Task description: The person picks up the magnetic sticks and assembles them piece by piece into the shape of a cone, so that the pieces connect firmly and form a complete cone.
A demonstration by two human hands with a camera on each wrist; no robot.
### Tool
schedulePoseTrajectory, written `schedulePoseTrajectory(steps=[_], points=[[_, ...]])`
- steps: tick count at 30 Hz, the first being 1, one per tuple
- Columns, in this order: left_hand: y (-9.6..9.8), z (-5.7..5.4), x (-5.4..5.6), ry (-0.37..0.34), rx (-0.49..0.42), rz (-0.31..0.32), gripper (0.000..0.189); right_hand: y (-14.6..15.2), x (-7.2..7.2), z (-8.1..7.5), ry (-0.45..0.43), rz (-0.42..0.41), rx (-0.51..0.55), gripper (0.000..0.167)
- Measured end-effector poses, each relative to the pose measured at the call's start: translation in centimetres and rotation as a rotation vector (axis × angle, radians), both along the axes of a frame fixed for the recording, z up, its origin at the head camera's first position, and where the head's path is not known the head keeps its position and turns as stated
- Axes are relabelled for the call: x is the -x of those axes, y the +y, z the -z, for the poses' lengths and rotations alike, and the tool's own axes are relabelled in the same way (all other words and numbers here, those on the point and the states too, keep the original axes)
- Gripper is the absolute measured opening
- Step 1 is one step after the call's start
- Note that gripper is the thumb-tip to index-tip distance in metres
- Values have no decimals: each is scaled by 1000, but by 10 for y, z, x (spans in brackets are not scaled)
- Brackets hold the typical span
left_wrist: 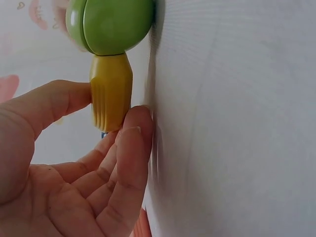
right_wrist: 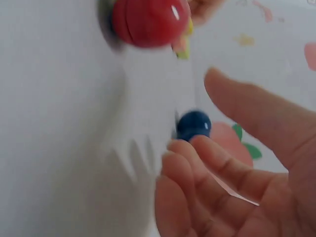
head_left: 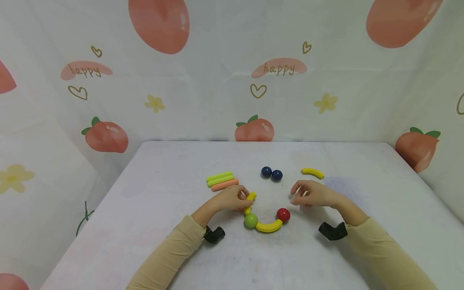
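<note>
My left hand (head_left: 245,198) pinches a short yellow stick (head_left: 250,201) between thumb and fingers on the white table (head_left: 152,209). The stick's near end meets a green ball (head_left: 251,220). A curved yellow piece (head_left: 269,226) links that ball to a red ball (head_left: 283,214). In the left wrist view the thumb and fingertips (left_wrist: 138,121) clasp the yellow stick (left_wrist: 111,91) just under the green ball (left_wrist: 111,24). My right hand (head_left: 295,196) hovers beyond the red ball with loosely curled fingers and holds nothing. The right wrist view shows its bare fingers (right_wrist: 197,163), the red ball (right_wrist: 148,22) and a blue ball (right_wrist: 193,124).
Two dark blue balls (head_left: 271,173) lie behind the hands. Another curved yellow piece (head_left: 312,172) lies at the back right. Yellow-green sticks (head_left: 220,177) and an orange stick (head_left: 224,185) lie at the back left. A fruit-printed cloth (head_left: 232,80) walls in the table.
</note>
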State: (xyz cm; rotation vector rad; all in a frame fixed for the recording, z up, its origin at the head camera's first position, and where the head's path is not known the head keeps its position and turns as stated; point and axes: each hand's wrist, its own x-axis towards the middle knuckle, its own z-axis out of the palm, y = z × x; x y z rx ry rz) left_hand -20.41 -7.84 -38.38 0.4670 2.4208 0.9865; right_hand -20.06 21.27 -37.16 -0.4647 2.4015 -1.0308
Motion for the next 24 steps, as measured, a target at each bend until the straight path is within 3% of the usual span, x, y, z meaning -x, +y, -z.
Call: schedulePoseTrajectory(steps=[7,14,24], points=[[-1,2,1,-12,-8,9,40,22,17,-1,154,177,-52,40],[-2,1,-1,-6,-18,24,41,45,25,0,272,324,-142,42],[-3,1,0,-10,-34,33,41,57,36,6,230,382,-182,50]])
